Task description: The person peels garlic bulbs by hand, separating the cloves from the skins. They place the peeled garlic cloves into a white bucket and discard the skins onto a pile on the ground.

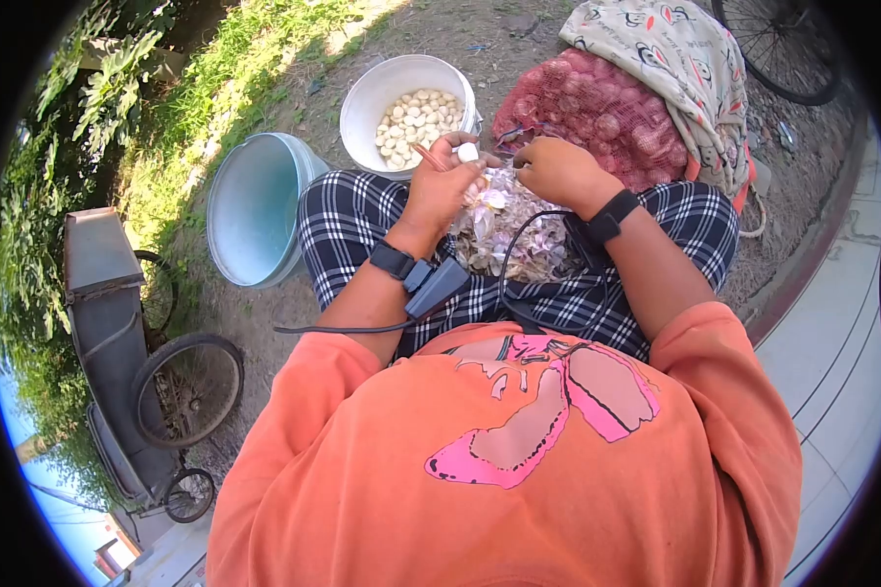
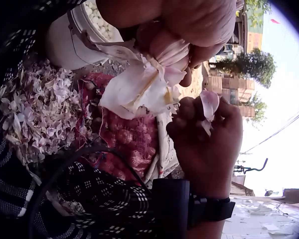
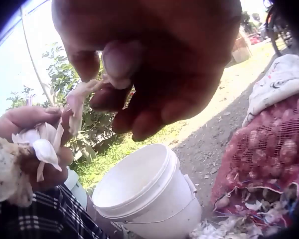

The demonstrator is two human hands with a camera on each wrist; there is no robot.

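- Garlic (image 2: 142, 89): above your lap's (image 1: 347, 220) far edge, pinched in your left hand (image 1: 445, 181).
- Your right hand (image 1: 563, 174) pinches a pink clove (image 2: 209, 104).
- Likely light, papery outside, easily bruised; grip the firm base.

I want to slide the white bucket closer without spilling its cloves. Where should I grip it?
Probably the rim, at two opposite sides, coming from above: the white bucket stands mouth up, its rim above the peeled cloves.
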